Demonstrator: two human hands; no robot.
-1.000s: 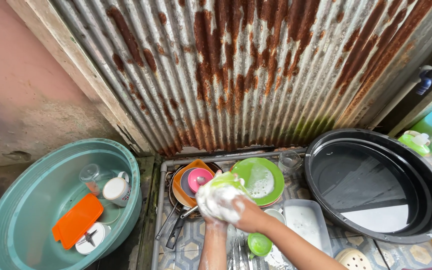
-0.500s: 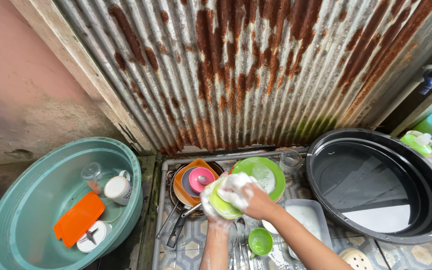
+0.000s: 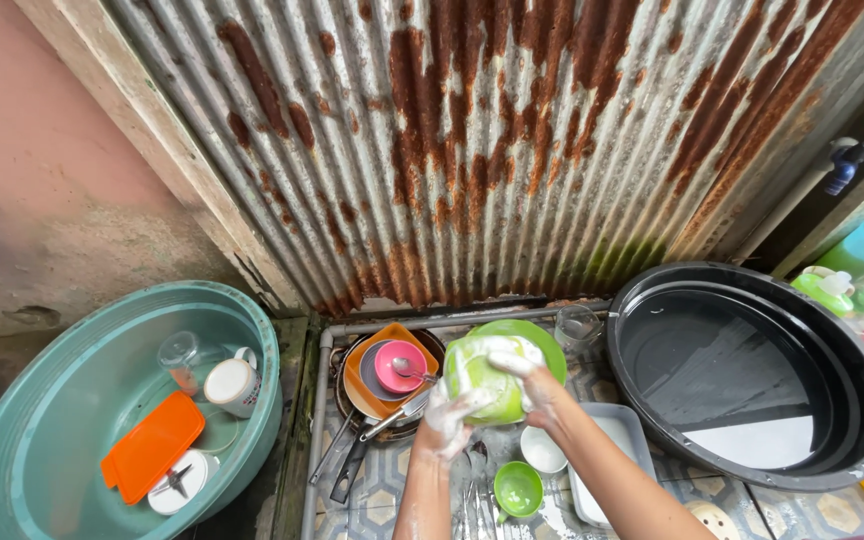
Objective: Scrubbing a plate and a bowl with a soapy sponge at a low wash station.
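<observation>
Left hand (image 3: 449, 418), soapy, fingers curled under a green bowl (image 3: 487, 385), gripping it; right hand (image 3: 537, 385) fingers closed over its rim; bowl held tilted above a green plate (image 3: 542, 345); both forearms raised.

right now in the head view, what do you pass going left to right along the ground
teal basin → orange lid → white mug → pink bowl → green bowl in soapy hands → black tub
</observation>
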